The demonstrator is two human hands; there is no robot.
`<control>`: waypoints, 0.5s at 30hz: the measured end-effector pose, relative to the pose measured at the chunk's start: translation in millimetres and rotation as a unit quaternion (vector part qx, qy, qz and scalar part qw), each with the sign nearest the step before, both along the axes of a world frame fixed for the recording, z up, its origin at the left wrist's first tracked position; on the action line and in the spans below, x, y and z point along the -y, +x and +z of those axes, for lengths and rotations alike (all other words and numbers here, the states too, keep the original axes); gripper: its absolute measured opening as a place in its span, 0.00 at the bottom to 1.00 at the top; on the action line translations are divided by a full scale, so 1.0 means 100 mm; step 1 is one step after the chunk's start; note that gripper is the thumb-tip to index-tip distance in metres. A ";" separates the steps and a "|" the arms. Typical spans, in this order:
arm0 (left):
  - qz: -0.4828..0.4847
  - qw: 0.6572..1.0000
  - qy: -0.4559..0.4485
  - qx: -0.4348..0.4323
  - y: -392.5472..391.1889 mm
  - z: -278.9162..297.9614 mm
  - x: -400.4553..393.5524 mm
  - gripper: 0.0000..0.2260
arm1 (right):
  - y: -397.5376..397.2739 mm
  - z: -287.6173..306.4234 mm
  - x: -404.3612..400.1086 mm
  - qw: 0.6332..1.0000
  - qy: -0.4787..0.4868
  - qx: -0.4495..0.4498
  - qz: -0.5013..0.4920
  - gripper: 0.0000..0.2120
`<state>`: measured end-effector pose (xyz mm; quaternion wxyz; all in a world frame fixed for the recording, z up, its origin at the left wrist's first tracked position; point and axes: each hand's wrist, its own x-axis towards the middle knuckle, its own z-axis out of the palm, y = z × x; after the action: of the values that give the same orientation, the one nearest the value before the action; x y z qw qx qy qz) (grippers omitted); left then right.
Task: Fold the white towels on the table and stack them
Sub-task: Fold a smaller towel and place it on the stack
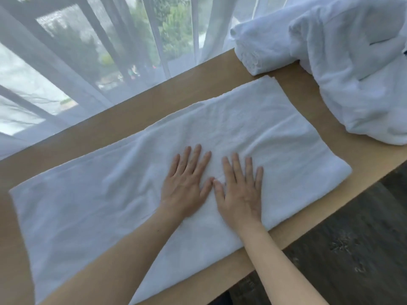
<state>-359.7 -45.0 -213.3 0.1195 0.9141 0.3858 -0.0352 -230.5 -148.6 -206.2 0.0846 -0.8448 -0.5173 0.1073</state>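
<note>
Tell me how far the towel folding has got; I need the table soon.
Early on. Done: one towel lies folded lengthwise into a long strip on the table. In hand: the left hand and right hand press flat on its middle, smoothing it. Left: the cross folds, the crumpled pile at the far right, and stacking; no stack shows.

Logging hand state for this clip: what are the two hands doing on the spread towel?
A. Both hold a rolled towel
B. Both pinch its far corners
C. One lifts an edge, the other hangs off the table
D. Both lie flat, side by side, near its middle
D: the left hand and right hand press flat, fingers straight, thumbs nearly touching, on the spread towel.
</note>
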 end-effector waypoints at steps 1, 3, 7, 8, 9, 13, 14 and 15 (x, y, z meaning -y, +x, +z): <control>0.012 1.000 -0.001 -0.001 -0.13 0.00 0.03 0.30 | -0.14 0.00 0.00 1.000 -0.001 0.001 0.004 0.32; 0.035 0.999 -0.008 0.001 -0.41 0.00 0.11 0.29 | -0.42 -0.01 0.01 1.000 -0.007 0.002 0.016 0.32; 0.082 0.997 -0.011 0.004 -1.08 -0.01 0.25 0.29 | -0.95 -0.05 0.05 0.998 -0.027 0.011 0.064 0.34; 0.094 0.996 -0.009 0.003 -1.26 -0.01 0.28 0.29 | -1.09 -0.06 0.05 0.997 -0.030 0.011 0.076 0.34; 0.107 0.994 -0.005 0.000 -1.46 0.00 0.31 0.30 | -1.24 -0.06 0.05 0.996 -0.032 0.011 0.086 0.34; 0.172 0.985 0.002 -0.011 -2.25 0.03 0.41 0.30 | -1.88 -0.07 0.05 0.991 -0.036 0.008 0.131 0.34; 0.190 0.982 -0.003 -0.015 -2.45 0.03 0.43 0.31 | -2.05 -0.08 0.06 0.989 -0.034 0.008 0.145 0.34; 0.207 0.978 -0.009 -0.017 -2.64 0.03 0.46 0.31 | -2.22 -0.08 0.07 0.987 -0.032 0.007 0.160 0.34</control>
<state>-623.6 -91.0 -210.4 0.1260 0.8128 0.5681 -0.0285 -452.0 -156.0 -214.0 0.0358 -0.7543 -0.6426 0.1300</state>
